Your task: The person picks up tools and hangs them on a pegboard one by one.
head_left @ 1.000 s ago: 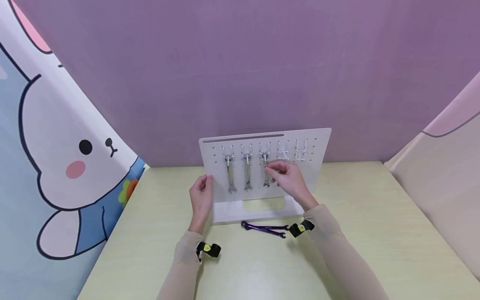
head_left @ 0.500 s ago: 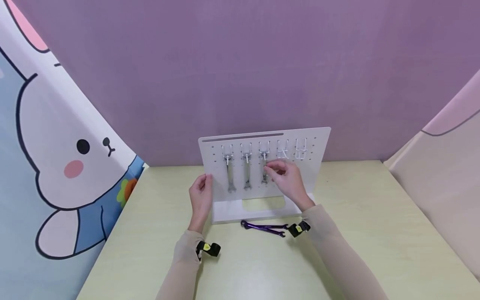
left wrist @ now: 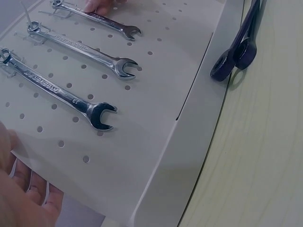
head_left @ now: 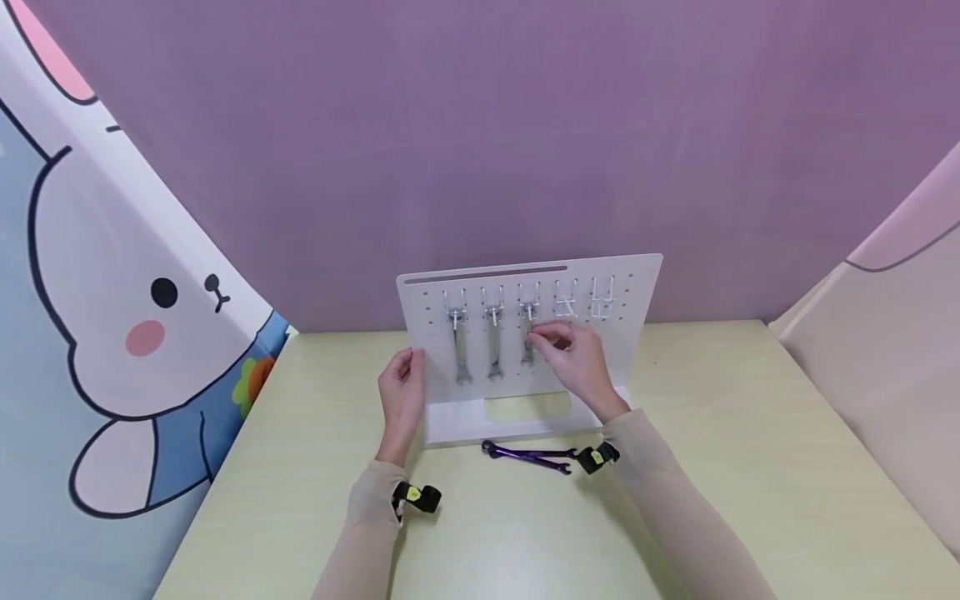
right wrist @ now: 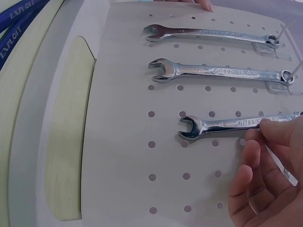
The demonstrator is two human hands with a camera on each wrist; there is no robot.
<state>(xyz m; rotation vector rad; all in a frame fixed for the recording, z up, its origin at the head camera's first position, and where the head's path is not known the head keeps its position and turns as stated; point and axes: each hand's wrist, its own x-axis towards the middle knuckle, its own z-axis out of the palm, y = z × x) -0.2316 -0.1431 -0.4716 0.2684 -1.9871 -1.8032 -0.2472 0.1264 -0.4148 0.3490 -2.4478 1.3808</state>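
Note:
A white pegboard stand (head_left: 438, 362) stands upright on the table, three silver combination wrenches hanging from its hooks. My left hand (head_left: 402, 396) grips the board's left edge, thumb in front and fingers behind, as the left wrist view shows. My right hand (head_left: 576, 358) pinches the shank of the third wrench (right wrist: 227, 124), the smallest, between thumb and index finger. Its ring end is up at the hook and its open end points down, close over the board. The left wrench (left wrist: 57, 90) and the middle wrench (left wrist: 80, 47) hang beside it, open ends down.
Right of the third wrench, two white wire hooks (head_left: 602, 298) hold nothing. Two purple wrenches (head_left: 528, 456) lie crossed on the table (head_left: 480, 533) by the stand's front edge, next to my right wrist strap (head_left: 597, 457). A purple backdrop (head_left: 480, 150) rises behind.
My right hand has shifted slightly left, and the third wrench's lower end has swung a little left and up. The left hand keeps its hold on the board.

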